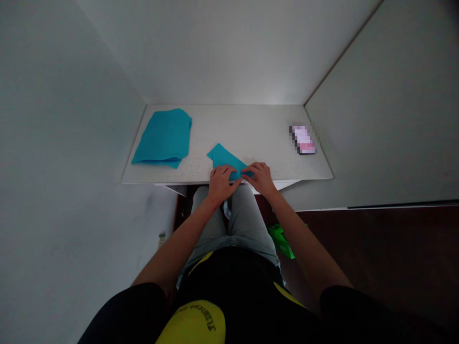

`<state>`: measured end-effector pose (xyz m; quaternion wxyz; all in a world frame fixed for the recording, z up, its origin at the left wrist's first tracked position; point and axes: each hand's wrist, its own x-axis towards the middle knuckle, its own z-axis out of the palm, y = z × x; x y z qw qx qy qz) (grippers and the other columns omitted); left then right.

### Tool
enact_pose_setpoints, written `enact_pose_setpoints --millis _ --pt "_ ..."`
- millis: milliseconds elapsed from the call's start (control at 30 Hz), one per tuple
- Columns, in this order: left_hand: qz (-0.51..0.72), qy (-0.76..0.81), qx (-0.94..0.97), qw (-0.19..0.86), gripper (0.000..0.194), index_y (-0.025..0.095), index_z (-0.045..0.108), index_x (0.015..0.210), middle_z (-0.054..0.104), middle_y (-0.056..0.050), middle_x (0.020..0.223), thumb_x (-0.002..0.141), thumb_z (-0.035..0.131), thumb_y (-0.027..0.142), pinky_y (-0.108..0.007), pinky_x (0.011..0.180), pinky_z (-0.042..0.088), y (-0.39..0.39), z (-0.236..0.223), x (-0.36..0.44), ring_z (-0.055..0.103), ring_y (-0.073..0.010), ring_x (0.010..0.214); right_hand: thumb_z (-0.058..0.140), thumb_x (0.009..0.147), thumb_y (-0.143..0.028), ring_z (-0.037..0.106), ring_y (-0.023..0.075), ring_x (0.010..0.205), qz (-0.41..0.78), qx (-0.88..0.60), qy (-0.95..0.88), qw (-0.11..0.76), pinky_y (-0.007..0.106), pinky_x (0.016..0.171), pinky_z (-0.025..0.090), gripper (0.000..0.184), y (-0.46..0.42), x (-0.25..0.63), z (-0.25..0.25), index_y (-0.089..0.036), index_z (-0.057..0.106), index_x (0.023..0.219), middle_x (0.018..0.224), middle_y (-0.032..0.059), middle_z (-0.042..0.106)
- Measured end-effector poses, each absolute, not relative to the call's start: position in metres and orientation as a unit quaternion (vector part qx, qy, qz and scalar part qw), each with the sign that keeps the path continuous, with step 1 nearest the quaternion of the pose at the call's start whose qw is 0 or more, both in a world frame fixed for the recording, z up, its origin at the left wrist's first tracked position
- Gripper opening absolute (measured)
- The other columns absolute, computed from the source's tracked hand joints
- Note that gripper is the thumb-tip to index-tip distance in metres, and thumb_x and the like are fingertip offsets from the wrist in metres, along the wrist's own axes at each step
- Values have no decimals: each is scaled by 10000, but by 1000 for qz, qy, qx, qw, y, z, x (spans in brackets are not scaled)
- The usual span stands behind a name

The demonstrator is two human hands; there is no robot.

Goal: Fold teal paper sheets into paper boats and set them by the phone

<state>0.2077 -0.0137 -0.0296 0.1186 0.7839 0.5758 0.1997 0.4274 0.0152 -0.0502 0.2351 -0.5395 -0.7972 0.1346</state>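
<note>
A blue cloth [227, 156], folded to a pointed shape, lies at the front edge of the white table. My left hand [221, 184] rests on its near part with the fingers curled over it, and the thumb reaches right along the near edge. At the cloth's right corner my right hand [260, 177] pinches it between thumb and fingers. The tips of both hands almost meet there and cover part of the near edge. On the left of the table lies a loose stack of larger blue cloths [163, 134], touched by neither hand.
A phone with a lit, blurred screen [303, 139] lies at the right end of the white table [244, 124]. Walls stand at the left and back, and a pale panel [387, 119] on the right. A green bag [282, 241] is on the dark floor below.
</note>
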Motion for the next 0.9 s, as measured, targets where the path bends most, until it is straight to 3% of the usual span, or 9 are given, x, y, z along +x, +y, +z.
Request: enact_pose_setpoints --millis 133,300,500,633,733,833,900 --pt "182 607 764 124 338 248 695 1350 687 -127 1416 1081 620 440 -505 1184 445 -13 -19 218 602 -321 1362 596 1098 -494 569 349 1219 113 -546 -799 223 513 1036 457 322 18 424 -42 -293 814 1222 1237 112 749" --pt "160 653 731 119 271 253 712 1229 654 -144 1388 1058 648 453 -556 1121 457 -1 -16 227 580 -361 1323 439 1143 -286 633 307 1249 76 -562 -796 210 481 1080 449 355 -8 412 -33 -231 740 1321 1345 126 745" --pt "197 669 708 107 289 222 720 1100 693 -174 1323 1050 645 497 -596 1060 489 7 -17 233 595 -397 1267 405 1147 -289 544 278 1519 75 -518 -833 178 486 1231 418 502 -38 410 -39 -186 556 1614 1628 134 603" --pt "213 644 730 79 362 206 703 1285 646 -193 1510 1062 605 474 -613 1129 471 1 -21 222 586 -401 1369 412 1153 -352 518 286 1559 63 -512 -841 160 527 1289 375 522 -33 418 -41 -197 546 1633 1677 128 550" --pt "215 608 762 62 444 211 666 1430 594 -161 1615 1086 550 468 -634 1267 364 -9 -29 208 509 -384 1519 412 1153 -405 526 317 1555 55 -520 -837 162 571 1285 371 543 -20 424 -40 -181 561 1624 1667 149 554" --pt "199 574 792 55 579 207 618 1532 569 -145 1652 1084 545 566 -632 1353 251 -22 -36 197 471 -370 1570 395 1157 -430 544 345 1538 42 -533 -829 165 594 1273 369 552 -4 425 -40 -148 607 1581 1636 181 577" --pt "179 552 812 61 705 203 570 1596 531 -152 1684 1045 598 641 -619 1359 257 -29 -38 190 473 -380 1568 384 1159 -443 547 356 1533 33 -542 -823 166 598 1261 375 561 6 424 -40 -132 626 1559 1619 197 589"
